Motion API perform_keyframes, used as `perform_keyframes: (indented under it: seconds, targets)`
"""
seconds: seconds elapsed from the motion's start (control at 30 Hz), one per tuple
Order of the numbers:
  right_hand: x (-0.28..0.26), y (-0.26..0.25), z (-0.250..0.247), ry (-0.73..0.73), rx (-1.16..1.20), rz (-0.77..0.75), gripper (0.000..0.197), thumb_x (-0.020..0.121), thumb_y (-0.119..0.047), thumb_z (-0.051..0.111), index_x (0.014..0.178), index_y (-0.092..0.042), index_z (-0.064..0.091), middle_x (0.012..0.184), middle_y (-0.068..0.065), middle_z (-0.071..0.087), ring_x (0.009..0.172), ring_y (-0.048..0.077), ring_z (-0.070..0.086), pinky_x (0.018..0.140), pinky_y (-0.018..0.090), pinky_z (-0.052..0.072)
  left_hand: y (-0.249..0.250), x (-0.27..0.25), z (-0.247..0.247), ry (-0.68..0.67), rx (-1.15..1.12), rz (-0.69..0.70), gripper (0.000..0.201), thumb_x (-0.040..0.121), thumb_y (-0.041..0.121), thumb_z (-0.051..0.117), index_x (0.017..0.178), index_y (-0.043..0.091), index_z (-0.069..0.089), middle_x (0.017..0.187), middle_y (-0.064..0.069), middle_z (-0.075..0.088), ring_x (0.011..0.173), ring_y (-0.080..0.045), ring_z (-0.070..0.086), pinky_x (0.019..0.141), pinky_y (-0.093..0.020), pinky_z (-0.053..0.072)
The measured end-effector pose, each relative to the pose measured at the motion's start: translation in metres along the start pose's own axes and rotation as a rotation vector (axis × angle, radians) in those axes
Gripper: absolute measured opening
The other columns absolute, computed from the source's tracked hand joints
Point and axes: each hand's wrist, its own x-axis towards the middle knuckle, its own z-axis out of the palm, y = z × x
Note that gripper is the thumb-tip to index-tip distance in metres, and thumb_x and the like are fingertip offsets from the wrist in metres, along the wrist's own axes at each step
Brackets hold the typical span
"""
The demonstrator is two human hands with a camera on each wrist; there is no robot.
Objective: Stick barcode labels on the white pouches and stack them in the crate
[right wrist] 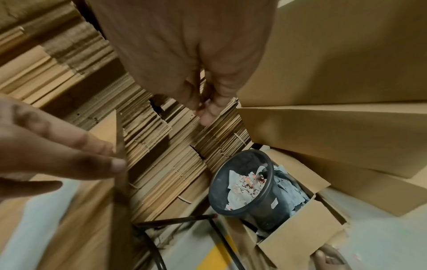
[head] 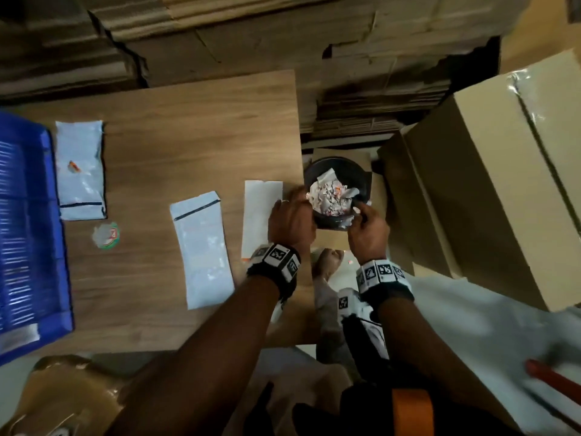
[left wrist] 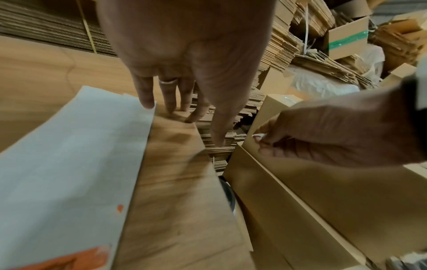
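left hand (head: 290, 220): fingers straight | right hand (head: 368, 229): grip pinching white scrap (left wrist: 258, 135)

Head view looks steeply down on table (head: 188, 127) and bin (head: 338, 190) from above; left wrist view close, faces along fingers over table edge; right wrist view close, faces down at bin; all share table's right edge.

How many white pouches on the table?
2: one pouch beside the blue crate, one pouch mid-table. The left hand may cover more.
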Motion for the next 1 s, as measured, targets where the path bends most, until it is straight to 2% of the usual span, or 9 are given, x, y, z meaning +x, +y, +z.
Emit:
perform_keyframes:
  seconds: [0.1,0.3,0.4,0.53,0.6,0.7,0.8,0.9,1.0]
  targets:
    - [0.028,0.011,-0.002,-0.063,-0.026,0.007,0.027,0.100,-0.013,0.058,0.122,-0.009,0.073,0.119,0.016,0.073,0.109,0.032,0.068,0.095,0.030,0.050,0.008,0.005,0.003,-0.014,-0.092,-0.123,0.032,0.092,0.024,0.063,0.124,0.019,0.058,0.125,-0.004,0.063,0.104,-0.032,0.066,0.083,-0.044,0.055]
    - [0.070,0.020,-0.001,-0.106,-0.067,0.007,0.033,0.103,-0.023,0.057,0.089,0.000,0.076,0.088,0.022,0.074,0.072,0.025,0.060,0.065,0.023,0.035,0.014,-0.002,0.006,-0.125,-0.034,-0.083,0.073,0.095,0.008,0.058,0.159,0.013,0.024,0.167,-0.006,0.019,0.129,-0.035,0.053,0.091,-0.047,0.051]
    - [0.082,0.019,-0.001,-0.122,-0.130,0.055,0.034,0.106,-0.020,0.049,0.099,0.002,0.073,0.102,0.025,0.071,0.081,0.024,0.061,0.065,0.016,0.029,0.009,0.003,0.002,-0.104,-0.044,-0.102,0.069,0.093,0.007,0.056,0.156,0.015,0.030,0.160,-0.007,0.035,0.116,-0.040,0.060,0.085,-0.047,0.051]
    - [0.087,0.015,-0.006,-0.092,-0.107,0.003,0.026,0.100,-0.011,0.054,0.112,-0.005,0.076,0.110,0.020,0.074,0.099,0.033,0.069,0.084,0.025,0.048,0.003,0.004,-0.002,-0.108,-0.038,-0.083,0.066,0.093,0.007,0.053,0.154,0.019,0.033,0.158,-0.005,0.039,0.107,-0.042,0.063,0.082,-0.047,0.051]
    - [0.090,0.016,-0.005,-0.048,-0.055,0.014,0.023,0.096,-0.012,0.057,0.109,-0.011,0.077,0.104,0.015,0.076,0.096,0.029,0.070,0.085,0.026,0.051,0.004,0.004,-0.002,-0.104,-0.031,-0.076,0.066,0.092,0.006,0.053,0.154,0.018,0.034,0.159,-0.004,0.037,0.105,-0.042,0.063,0.081,-0.047,0.052]
    - [0.094,0.017,-0.003,-0.050,-0.003,0.051,0.019,0.095,-0.007,0.058,0.096,-0.009,0.077,0.091,0.010,0.075,0.078,0.017,0.064,0.068,0.009,0.047,0.009,0.003,-0.002,-0.105,-0.029,-0.111,0.067,0.092,0.004,0.053,0.154,0.018,0.034,0.160,-0.005,0.036,0.107,-0.042,0.062,0.083,-0.047,0.051]
    - [0.097,0.017,-0.003,-0.030,0.013,0.029,0.021,0.096,-0.009,0.058,0.095,-0.013,0.079,0.093,0.007,0.076,0.083,0.018,0.068,0.079,0.022,0.056,0.011,0.003,-0.001,-0.096,-0.057,-0.126,0.065,0.092,0.002,0.053,0.154,0.017,0.037,0.162,-0.003,0.034,0.116,-0.040,0.061,0.091,-0.047,0.051]
    - [0.100,0.020,0.000,-0.032,0.008,0.049,0.024,0.098,-0.008,0.055,0.104,-0.011,0.079,0.104,0.011,0.076,0.094,0.024,0.069,0.086,0.021,0.048,0.006,0.005,0.001,-0.085,-0.116,-0.127,0.065,0.090,0.002,0.057,0.151,0.017,0.044,0.161,-0.001,0.036,0.121,-0.037,0.060,0.095,-0.047,0.052]
    - [0.102,0.018,0.001,-0.024,0.007,0.034,0.023,0.097,-0.006,0.056,0.102,-0.009,0.079,0.097,0.011,0.075,0.083,0.017,0.068,0.083,0.020,0.053,0.003,0.005,0.000,-0.050,-0.184,-0.114,0.062,0.088,0.002,0.059,0.148,0.017,0.050,0.158,-0.002,0.041,0.124,-0.036,0.059,0.096,-0.050,0.053]
